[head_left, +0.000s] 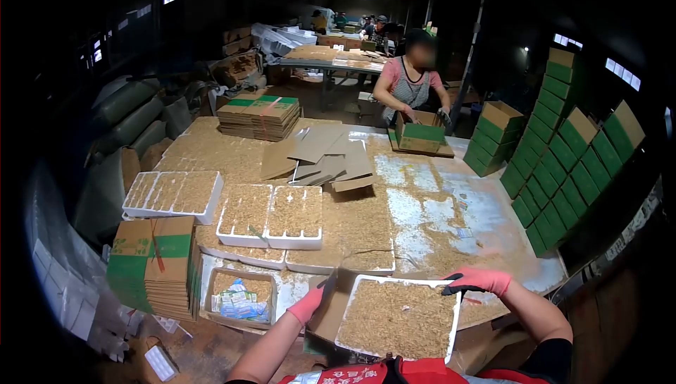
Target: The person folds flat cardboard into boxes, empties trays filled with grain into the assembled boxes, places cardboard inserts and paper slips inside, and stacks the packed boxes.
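Note:
A white foam tray (400, 317) filled with tan, husk-like material sits tilted at the mouth of an open cardboard box (329, 317), close to my body. My right hand (482, 280), in a pink glove with dark fingers, grips the tray's far right corner, fingers bent over the rim. On the other side, my left hand (310, 305), gloved alike, holds the box's left wall; its fingertips are partly hidden by the cardboard. The tray covers most of the box's inside.
More filled foam trays (270, 239) lie left. Stacked flat cartons (151, 271), loose cardboard sheets (320, 155) and a box of small packets (241, 320) surround them. A co-worker (415, 84) handles a box (422, 134) opposite. Green cartons (556, 180) are stacked right.

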The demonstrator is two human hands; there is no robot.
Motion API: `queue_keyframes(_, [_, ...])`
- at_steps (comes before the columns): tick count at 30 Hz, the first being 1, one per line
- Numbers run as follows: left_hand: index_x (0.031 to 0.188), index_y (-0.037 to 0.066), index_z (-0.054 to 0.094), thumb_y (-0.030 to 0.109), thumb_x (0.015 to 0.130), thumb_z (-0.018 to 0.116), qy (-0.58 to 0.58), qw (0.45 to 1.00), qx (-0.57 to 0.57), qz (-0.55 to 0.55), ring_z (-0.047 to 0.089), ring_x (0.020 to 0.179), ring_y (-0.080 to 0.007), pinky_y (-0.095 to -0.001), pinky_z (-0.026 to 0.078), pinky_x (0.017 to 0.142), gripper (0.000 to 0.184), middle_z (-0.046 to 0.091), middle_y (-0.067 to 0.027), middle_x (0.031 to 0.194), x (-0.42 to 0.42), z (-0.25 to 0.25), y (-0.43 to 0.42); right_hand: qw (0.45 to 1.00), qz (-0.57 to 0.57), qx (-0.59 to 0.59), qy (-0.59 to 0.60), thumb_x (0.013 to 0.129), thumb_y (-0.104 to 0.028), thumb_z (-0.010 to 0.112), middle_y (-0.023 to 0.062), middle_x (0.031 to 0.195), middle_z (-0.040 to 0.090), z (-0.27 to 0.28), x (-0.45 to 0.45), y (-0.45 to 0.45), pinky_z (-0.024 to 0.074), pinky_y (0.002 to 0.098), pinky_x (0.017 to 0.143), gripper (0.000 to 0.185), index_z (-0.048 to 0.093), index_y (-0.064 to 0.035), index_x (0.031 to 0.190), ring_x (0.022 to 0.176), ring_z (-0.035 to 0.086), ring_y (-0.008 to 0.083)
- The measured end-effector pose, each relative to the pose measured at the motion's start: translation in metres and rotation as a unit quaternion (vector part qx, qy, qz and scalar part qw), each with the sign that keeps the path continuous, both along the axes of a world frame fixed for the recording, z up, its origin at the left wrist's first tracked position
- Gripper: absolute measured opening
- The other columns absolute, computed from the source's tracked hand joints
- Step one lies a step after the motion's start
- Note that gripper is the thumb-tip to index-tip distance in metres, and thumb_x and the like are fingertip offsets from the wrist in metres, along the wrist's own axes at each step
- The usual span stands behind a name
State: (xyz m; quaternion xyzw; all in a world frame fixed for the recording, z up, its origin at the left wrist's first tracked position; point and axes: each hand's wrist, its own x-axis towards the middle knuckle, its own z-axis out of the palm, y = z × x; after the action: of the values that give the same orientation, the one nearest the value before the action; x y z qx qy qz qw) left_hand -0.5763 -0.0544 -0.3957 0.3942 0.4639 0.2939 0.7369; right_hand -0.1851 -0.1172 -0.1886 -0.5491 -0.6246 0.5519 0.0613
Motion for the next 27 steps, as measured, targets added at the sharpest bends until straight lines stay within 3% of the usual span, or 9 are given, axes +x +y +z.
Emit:
queue_keyframes(3, [0.131,0.003,0.054,0.041,0.102,0.044,0.067,0.99,0.124,-0.007,0.056,0.101,-0.0148,-0.029,0.046,0.089,0.049,0.064,-0.0065,0.112,0.008,0.0,-0.007,0.994,-0.017,-0.108,0.014,0.091,-0.042,0.06,0.0015,0.095,0.065,-0.022,-0.013,0.025,0.0476,0.0263,0.074,0.054,0.061,0.0014,0.123,0.083,0.056,0.0091])
queue_keyframes(7, [0.123,-0.002,0.057,0.039,0.101,0.045,0.075,0.991,0.108,0.031,0.057,0.094,-0.0168,-0.031,0.047,0.087,0.048,0.065,-0.009,0.106,-0.013,0.021,-0.022,0.98,0.158,0.071,-0.102,0.09,-0.041,0.058,0.0099,0.103,0.068,-0.074,-0.051,0.06,0.0479,0.0343,0.081,0.053,0.056,-0.0071,0.131,0.092,0.062,0.0225])
queue_keyframes(12, [0.132,0.001,0.05,0.034,0.099,0.042,0.304,0.938,0.162,0.038,0.055,0.116,-0.0421,-0.0433,0.044,0.098,0.048,0.06,-0.0267,0.121,-0.026,0.005,-0.04,0.662,0.309,0.559,-0.392,0.081,-0.019,0.058,0.0095,0.094,0.05,-0.105,-0.099,0.037,0.045,0.0332,0.065,0.016,0.06,-0.0106,0.095,0.089,0.052,0.0233])
queue_keyframes(15, [0.133,0.002,0.049,0.043,0.097,0.042,0.396,0.909,0.118,0.052,0.053,0.117,-0.0443,-0.0469,0.042,0.1,0.055,0.058,-0.0283,0.124,-0.003,0.024,-0.048,0.822,0.406,0.312,-0.248,0.083,-0.025,0.063,0.0164,0.107,0.06,-0.198,-0.074,0.059,0.0506,0.0416,0.082,0.027,0.06,-0.0044,0.1,0.099,0.06,0.0328])
queue_keyframes(18, [0.134,0.003,0.048,0.043,0.097,0.044,0.423,0.898,0.112,0.054,0.053,0.12,-0.0422,-0.0458,0.041,0.102,0.055,0.057,-0.0256,0.127,0.0,0.01,-0.043,0.769,0.533,0.25,-0.247,0.085,-0.029,0.064,0.0178,0.11,0.063,-0.199,-0.086,0.082,0.0499,0.0419,0.089,0.031,0.061,-0.0047,0.105,0.105,0.062,0.0333])
queue_keyframes(21, [0.137,0.006,0.047,0.044,0.096,0.046,0.397,0.91,0.05,0.106,0.053,0.12,-0.0401,-0.0441,0.041,0.102,0.056,0.057,-0.0234,0.128,0.01,0.046,-0.052,0.881,0.371,0.284,-0.079,0.087,-0.034,0.063,0.0085,0.113,0.063,-0.101,-0.121,0.148,0.0488,0.0409,0.09,0.04,0.06,-0.0156,0.122,0.105,0.061,0.0303])
queue_keyframes(23, [0.14,0.009,0.046,0.045,0.096,0.048,0.392,0.911,0.05,0.122,0.053,0.121,-0.0384,-0.0418,0.041,0.103,0.057,0.058,-0.0214,0.129,0.017,0.047,-0.049,0.795,0.247,0.532,-0.156,0.088,-0.04,0.06,0.0148,0.128,0.054,-0.108,-0.129,0.231,0.0385,0.0498,0.1,0.04,0.059,-0.0179,0.122,0.12,0.049,0.0344])
queue_keyframes(25, [0.14,0.009,0.046,0.045,0.096,0.047,0.408,0.901,0.05,0.142,0.053,0.121,-0.0375,-0.041,0.041,0.103,0.056,0.058,-0.0207,0.129,0.021,0.049,-0.047,0.609,0.144,0.673,-0.394,0.098,-0.028,0.043,0.0127,0.151,0.037,-0.173,-0.136,0.331,0.0463,0.0362,0.091,0.045,0.044,-0.0132,0.14,0.134,0.04,0.0273])
queue_keyframes(27, [0.14,0.006,0.045,0.04,0.097,0.047,0.355,0.92,0.056,0.154,0.051,0.125,-0.0364,-0.0392,0.039,0.105,0.055,0.055,-0.021,0.134,0.013,0.03,-0.048,0.636,0.166,0.554,-0.511,0.099,-0.024,0.035,0.0105,0.152,0.036,-0.247,-0.123,0.422,0.0413,0.0389,0.1,0.046,0.04,-0.01,0.143,0.136,0.038,0.0243])
